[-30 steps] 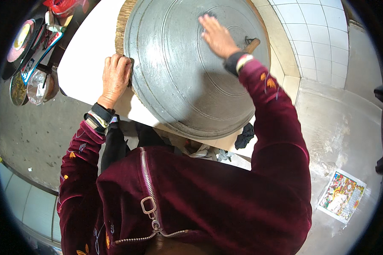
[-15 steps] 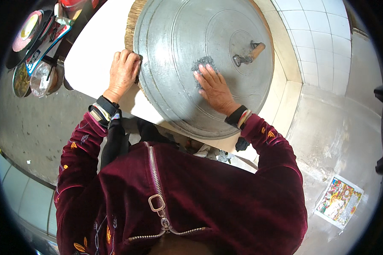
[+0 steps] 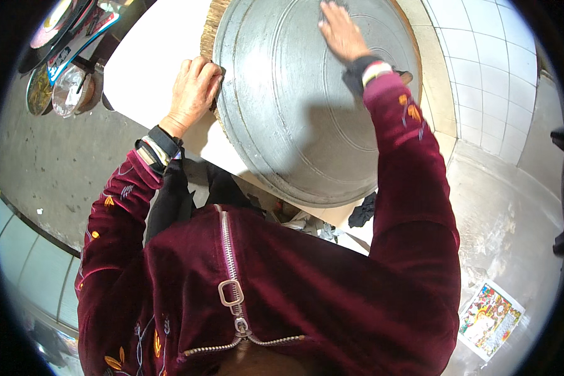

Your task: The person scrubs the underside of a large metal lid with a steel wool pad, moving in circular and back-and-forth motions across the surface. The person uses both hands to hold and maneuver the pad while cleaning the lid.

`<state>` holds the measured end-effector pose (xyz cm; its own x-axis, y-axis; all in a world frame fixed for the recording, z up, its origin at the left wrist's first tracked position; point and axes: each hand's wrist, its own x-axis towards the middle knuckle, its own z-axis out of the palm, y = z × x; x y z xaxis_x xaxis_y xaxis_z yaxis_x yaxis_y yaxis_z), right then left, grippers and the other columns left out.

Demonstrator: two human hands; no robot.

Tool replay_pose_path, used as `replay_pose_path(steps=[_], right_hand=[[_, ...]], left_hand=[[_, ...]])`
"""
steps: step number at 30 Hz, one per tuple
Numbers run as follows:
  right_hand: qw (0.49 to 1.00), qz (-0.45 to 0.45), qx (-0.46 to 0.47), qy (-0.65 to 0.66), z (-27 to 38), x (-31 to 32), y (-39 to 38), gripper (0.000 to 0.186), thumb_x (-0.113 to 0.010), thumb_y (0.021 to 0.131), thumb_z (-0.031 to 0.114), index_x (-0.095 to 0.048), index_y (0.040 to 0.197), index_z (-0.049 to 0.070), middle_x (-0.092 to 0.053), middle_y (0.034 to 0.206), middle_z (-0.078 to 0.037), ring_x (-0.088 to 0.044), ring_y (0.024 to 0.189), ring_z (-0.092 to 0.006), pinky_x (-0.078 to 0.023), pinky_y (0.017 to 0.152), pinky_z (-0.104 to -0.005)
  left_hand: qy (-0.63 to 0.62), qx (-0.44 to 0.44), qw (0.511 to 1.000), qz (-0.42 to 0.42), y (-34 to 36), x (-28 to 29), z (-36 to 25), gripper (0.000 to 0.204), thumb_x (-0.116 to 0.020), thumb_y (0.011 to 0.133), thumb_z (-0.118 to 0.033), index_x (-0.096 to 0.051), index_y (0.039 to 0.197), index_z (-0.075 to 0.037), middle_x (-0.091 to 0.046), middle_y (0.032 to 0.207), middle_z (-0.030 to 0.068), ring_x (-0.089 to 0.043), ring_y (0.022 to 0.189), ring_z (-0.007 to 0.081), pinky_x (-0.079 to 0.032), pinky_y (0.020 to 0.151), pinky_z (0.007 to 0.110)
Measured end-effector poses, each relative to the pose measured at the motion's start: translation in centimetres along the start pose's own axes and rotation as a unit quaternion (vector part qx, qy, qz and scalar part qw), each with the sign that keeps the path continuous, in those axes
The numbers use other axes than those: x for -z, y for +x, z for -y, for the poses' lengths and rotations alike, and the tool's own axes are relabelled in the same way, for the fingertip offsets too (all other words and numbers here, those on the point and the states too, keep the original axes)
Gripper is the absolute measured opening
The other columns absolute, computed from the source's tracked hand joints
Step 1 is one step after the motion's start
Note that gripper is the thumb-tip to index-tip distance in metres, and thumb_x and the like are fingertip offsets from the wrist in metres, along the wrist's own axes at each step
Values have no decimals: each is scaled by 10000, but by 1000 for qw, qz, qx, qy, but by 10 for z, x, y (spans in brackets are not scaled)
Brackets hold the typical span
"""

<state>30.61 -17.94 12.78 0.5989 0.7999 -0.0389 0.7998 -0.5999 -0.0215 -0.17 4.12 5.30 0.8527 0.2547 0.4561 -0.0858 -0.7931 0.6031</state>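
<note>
A large round grey metal lid (image 3: 276, 125) with raised rings lies before me. My right hand (image 3: 343, 32) is on its far part, fingers stretched out and pressing a dark scouring pad (image 3: 336, 4), which shows only partly beyond the fingertips. My right sleeve and wrist hide most of the lid's handle (image 3: 406, 76). At the lid's left edge, my left hand (image 3: 195, 88) is closed, its fingers curled against the rim. Something dark lies under those fingers, but I cannot make out what they grip.
The lid rests over a straw-like ring (image 3: 214, 28) on a white counter (image 3: 150, 62). White wall tiles (image 3: 482, 69) rise at the right. Bowls and a clear plastic-covered container (image 3: 69, 94) stand at the left. A colourful printed sheet (image 3: 492, 319) is at the lower right.
My right hand has slid away from me and slightly right across the lid, taking the scouring pad with it. My left hand remains at the rim. The whole view has shifted slightly.
</note>
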Motion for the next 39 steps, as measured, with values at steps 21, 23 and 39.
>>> replay_pose_path(steps=[21,23,39], right_hand=[[992,80,-93,-1,-43,13,21,604,-387,1015,381,-258,1539,110,-250,1591,-182,-221,1470,-367,-222,1159,-553],[998,23,-54,-3,-37,6,3,587,-427,1002,359,-302,1527,128,-262,1591,-163,-241,1467,-352,-244,1148,-553],[996,23,-78,-34,-24,7,-94,590,-436,1003,341,-310,1516,78,-300,1569,-191,-284,1447,-373,-265,1156,-503]], left_hand=[[18,-11,1000,-5,-2,-3,4,120,-666,869,-130,-602,969,-113,-521,974,66,-486,885,276,-467,790,375],[18,-11,1000,-2,-2,-2,4,118,-665,870,-131,-603,968,-113,-522,974,66,-486,886,275,-463,791,374],[-2,-24,1000,-5,2,3,1,135,-679,839,-116,-609,954,-109,-531,963,66,-492,866,281,-463,785,374]])
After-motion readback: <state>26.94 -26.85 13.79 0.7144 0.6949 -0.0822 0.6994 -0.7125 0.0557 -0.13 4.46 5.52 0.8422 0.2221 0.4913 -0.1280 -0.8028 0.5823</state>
